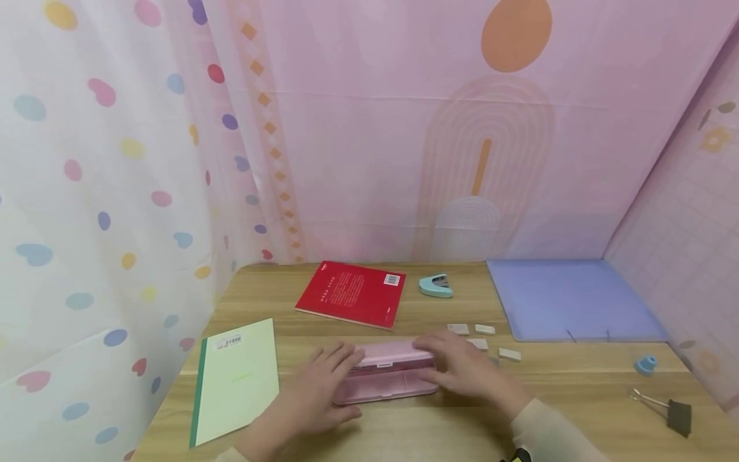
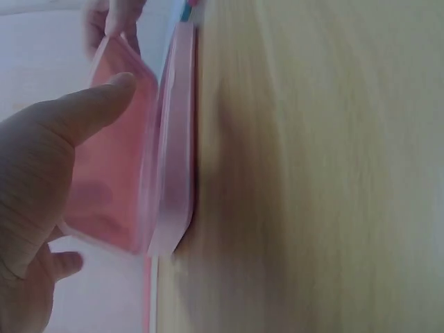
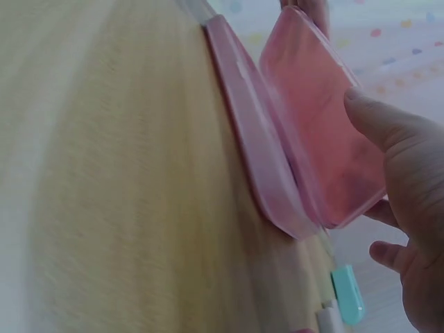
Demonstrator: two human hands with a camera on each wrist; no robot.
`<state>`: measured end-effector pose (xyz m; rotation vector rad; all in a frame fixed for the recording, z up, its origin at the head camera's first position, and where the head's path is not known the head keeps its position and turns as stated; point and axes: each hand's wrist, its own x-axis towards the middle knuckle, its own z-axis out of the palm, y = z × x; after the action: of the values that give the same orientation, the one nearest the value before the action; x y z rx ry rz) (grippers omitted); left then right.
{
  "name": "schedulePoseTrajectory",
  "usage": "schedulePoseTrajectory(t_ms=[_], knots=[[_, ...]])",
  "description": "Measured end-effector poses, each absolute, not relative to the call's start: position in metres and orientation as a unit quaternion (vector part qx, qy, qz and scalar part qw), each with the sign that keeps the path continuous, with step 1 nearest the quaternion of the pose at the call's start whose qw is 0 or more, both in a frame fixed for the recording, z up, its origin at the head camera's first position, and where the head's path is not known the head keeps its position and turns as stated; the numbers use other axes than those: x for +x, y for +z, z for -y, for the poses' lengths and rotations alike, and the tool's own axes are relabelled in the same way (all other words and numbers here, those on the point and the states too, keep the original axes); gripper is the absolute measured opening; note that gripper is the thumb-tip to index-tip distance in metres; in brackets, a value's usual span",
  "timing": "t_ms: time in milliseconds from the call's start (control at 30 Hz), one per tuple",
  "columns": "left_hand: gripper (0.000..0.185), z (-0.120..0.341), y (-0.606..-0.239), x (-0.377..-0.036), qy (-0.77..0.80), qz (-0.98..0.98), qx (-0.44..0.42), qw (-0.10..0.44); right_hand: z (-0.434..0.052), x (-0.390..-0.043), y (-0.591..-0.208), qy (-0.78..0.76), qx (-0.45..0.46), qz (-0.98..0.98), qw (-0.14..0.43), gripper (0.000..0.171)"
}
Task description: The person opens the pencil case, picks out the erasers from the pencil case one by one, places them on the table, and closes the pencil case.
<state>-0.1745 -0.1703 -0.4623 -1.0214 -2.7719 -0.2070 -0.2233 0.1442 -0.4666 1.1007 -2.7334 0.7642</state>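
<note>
A pink pencil case [image 1: 383, 387] lies on the wooden table with its lid [image 1: 387, 351] partly raised. My left hand [image 1: 314, 391] holds the lid's left end, fingers on its outer side and thumb toward the front. At the other end, my right hand [image 1: 464, 364] holds the lid between fingers and thumb. The left wrist view shows the lid [image 2: 114, 166] tilted up from the base [image 2: 178, 139], with the left thumb in front of it. In the right wrist view the right thumb overlaps the lid's edge [image 3: 319, 118].
A green notebook [image 1: 239, 378] lies left and a red book [image 1: 355, 292] behind. Farther right are a light-blue stapler [image 1: 435, 286], several white eraser-like blocks [image 1: 509, 354], a blue folder [image 1: 577, 301], a small blue cone-shaped piece [image 1: 645, 364] and a black binder clip [image 1: 678, 416]. Curtains border the table.
</note>
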Motion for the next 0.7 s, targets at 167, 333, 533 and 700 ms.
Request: schedulePoseTrajectory(t_ms=[167,333,533,700], knots=[[0.09,0.16,-0.467,-0.173,-0.087,0.941,-0.328,0.008,-0.139,-0.218,-0.471,0.226,0.361,0.905,0.004,0.054],[0.095,0.152,-0.476,-0.179,-0.094,0.945,-0.312,-0.031,-0.134,-0.217,-0.479,0.171,0.367,0.914,-0.012,0.069],[0.093,0.145,-0.485,-0.188,-0.076,0.953,-0.289,-0.048,-0.126,-0.218,-0.493,0.112,0.381,0.918,0.012,0.077],[0.077,0.145,-0.49,-0.191,-0.051,0.951,-0.303,-0.011,-0.122,-0.219,-0.495,0.109,0.379,0.919,0.012,0.071]])
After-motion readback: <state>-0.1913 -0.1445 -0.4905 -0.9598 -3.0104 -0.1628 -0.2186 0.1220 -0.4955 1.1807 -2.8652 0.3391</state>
